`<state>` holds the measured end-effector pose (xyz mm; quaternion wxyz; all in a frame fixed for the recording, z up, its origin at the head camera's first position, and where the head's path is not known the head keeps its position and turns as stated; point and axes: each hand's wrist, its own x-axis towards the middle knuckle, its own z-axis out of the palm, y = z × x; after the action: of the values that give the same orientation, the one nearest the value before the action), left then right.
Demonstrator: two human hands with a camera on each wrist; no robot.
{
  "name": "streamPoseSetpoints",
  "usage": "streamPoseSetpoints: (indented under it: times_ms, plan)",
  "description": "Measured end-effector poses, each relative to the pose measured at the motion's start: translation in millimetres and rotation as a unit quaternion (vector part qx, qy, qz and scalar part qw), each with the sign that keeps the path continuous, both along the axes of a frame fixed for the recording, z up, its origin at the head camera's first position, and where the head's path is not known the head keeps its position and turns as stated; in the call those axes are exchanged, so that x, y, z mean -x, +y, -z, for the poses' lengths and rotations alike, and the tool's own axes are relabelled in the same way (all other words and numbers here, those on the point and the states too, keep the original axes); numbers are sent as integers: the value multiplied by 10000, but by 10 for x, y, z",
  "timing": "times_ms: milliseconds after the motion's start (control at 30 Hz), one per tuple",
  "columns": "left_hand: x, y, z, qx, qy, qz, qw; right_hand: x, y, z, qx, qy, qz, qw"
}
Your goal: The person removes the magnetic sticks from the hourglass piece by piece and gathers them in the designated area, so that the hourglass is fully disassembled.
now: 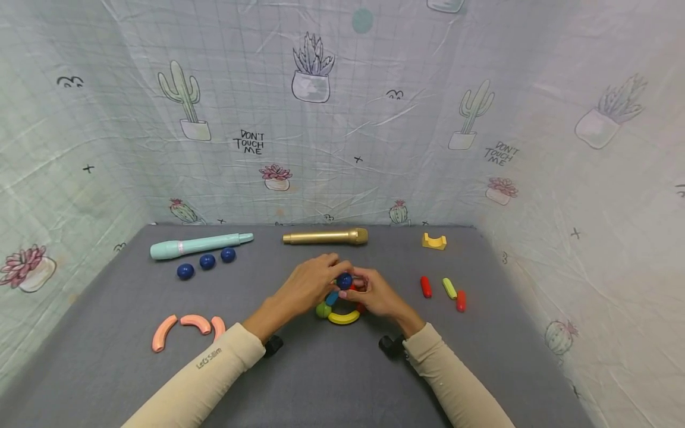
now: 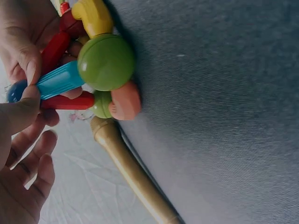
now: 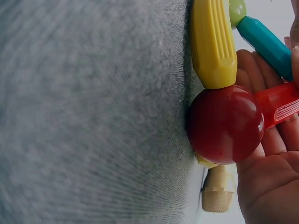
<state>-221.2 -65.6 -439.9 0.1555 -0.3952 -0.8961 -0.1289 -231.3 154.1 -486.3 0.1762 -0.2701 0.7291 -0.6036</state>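
Head view: both hands' fingers (image 1: 342, 293) pinch toy cluster (image 1: 338, 309), partly hidden; 3 blue balls (image 1: 206, 261) left of it.

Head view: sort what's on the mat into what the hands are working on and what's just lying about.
In hand:
- toy frame: blue ball, green ball, yellow arc, teal rod
- left hand and right hand, both holding it

Lying about:
- gold mic
- mint mic
- three loose blue balls
- pink arcs
- yellow block
- loose rods
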Motion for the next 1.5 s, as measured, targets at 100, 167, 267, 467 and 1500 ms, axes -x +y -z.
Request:
streamPoseSetpoints:
  times_ms: [100,167,267,467,1500]
  plan:
    - [3,-3,28,-118,-67,-103,9999,3,5,10,-34,-13,28,10000]
    - [5,-13,36,-254,-209,-214,9992,4,8,14,-38,-24,60,10000]
    - [1,-55,28,-525,-434,-373,9970,1,9,11,-52,-31,113,9999]
    - [17,-294,13,-904,-733,-694,9908,-14,15,7,-211,79,135,9997]
    - [835,-1794,141,981,-836,-2517,9592,-39,-8,6,-309,340,98,9989]
